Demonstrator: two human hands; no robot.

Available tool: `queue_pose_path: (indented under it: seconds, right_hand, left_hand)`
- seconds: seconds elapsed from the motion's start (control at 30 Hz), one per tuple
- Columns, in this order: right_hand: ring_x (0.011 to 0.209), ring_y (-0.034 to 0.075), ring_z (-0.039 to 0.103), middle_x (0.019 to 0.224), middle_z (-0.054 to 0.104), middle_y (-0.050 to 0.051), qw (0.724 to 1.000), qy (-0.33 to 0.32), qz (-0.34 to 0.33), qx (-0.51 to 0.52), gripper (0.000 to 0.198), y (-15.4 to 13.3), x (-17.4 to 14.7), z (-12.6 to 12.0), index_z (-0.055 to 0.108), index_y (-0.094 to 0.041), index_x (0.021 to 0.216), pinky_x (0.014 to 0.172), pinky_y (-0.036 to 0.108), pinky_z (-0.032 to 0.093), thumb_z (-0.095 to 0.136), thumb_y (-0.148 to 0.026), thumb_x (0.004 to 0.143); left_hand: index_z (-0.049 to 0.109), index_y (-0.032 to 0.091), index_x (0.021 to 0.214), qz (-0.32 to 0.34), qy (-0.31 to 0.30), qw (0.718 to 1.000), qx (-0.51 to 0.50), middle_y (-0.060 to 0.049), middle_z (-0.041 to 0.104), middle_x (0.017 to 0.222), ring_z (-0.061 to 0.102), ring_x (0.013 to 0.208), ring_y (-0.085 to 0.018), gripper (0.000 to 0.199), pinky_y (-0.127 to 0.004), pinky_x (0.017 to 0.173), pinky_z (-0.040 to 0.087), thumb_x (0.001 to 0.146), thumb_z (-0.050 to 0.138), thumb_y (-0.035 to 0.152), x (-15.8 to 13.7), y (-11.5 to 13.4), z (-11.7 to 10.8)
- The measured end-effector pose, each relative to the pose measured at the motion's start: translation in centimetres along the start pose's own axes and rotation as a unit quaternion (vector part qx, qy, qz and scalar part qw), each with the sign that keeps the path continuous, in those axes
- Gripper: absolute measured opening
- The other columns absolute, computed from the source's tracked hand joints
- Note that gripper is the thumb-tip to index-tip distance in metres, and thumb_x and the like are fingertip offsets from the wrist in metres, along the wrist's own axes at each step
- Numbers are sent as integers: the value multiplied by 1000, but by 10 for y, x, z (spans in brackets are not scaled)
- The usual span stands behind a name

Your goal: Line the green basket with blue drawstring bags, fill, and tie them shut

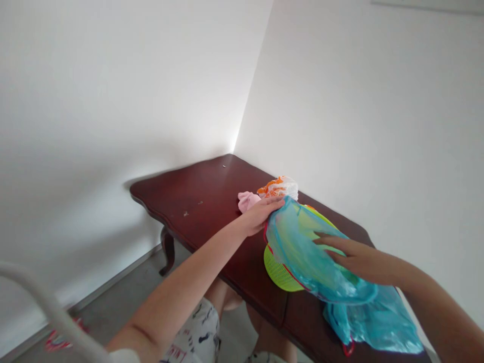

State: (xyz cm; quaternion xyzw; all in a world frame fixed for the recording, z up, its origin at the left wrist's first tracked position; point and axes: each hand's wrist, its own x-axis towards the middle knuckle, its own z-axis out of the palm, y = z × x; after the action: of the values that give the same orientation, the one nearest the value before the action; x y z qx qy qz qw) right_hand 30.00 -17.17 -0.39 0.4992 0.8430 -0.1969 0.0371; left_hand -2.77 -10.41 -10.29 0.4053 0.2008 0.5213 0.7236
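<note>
A translucent blue plastic bag (302, 247) with a red drawstring is spread over the lime-green basket (282, 272), covering much of its opening. At the bag's far left edge, my left hand (262, 214) pinches the film near the basket's rim. My right hand (348, 257) lies on the bag with its fingers spread, pressing toward the basket's inside. The rest of the bag (385, 322) hangs down to the right and bunches on the table. What the basket holds, if anything, is hidden.
Behind my left hand lie a pink cloth-like item (248, 200) and a crumpled white and orange plastic bag (282, 187). The dark red wooden table (196, 201) stands in the corner against white walls. A pale curved bar (49, 307) rises at lower left.
</note>
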Motion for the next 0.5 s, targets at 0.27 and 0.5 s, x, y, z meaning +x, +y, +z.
queue_pose_path:
  seconds: [0.27, 0.5]
  right_hand:
    - [166, 42, 61, 174, 66, 20, 948, 307, 79, 0, 72, 43, -15, 71, 65, -22, 167, 144, 70, 42, 53, -67, 112]
    - [169, 40, 56, 176, 62, 23, 923, 338, 185, 18, 72, 49, 14, 71, 54, -15, 172, 144, 59, 41, 50, -57, 115]
  left_hand:
    - [82, 28, 157, 56, -97, 971, 211, -12, 67, 177, 54, 172, -40, 80, -56, 147, 34, 89, 101, 64, 43, -2, -25]
    - [87, 24, 144, 76, -18, 919, 387, -12, 79, 163, 66, 160, -40, 64, -53, 143, 42, 100, 81, 70, 59, -13, -29]
